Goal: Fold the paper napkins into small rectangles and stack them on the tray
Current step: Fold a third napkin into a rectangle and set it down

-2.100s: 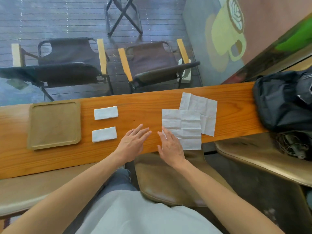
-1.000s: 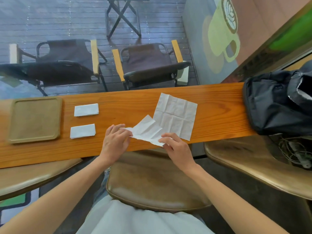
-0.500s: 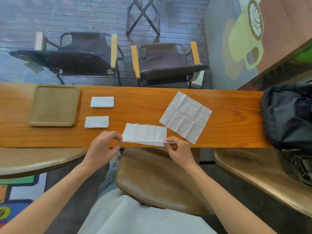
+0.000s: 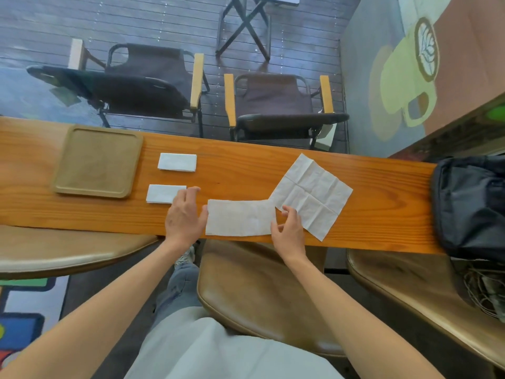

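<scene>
A half-folded white napkin [image 4: 239, 218] lies flat near the front edge of the wooden counter [image 4: 246, 173]. My left hand [image 4: 184, 214] rests at its left end, fingers spread, thumb touching the paper. My right hand [image 4: 287, 228] hovers at its right end with curled fingers pinching that edge. An unfolded square napkin [image 4: 314, 192] lies to the right, turned at an angle. Two small folded napkins [image 4: 177, 162] [image 4: 164, 193] lie left of centre. The tan tray [image 4: 97, 161] at far left has nothing on it.
A black bag [image 4: 472, 203] sits on the counter's right end. Brown stools [image 4: 262, 291] stand under the counter in front of me. Beyond the counter's far edge are dark folding chairs [image 4: 276, 105] on a deck below.
I picked one open napkin off the pile, folded it in half in the air, and laid it flat near the counter's front edge. My hands now sit at its two ends.
</scene>
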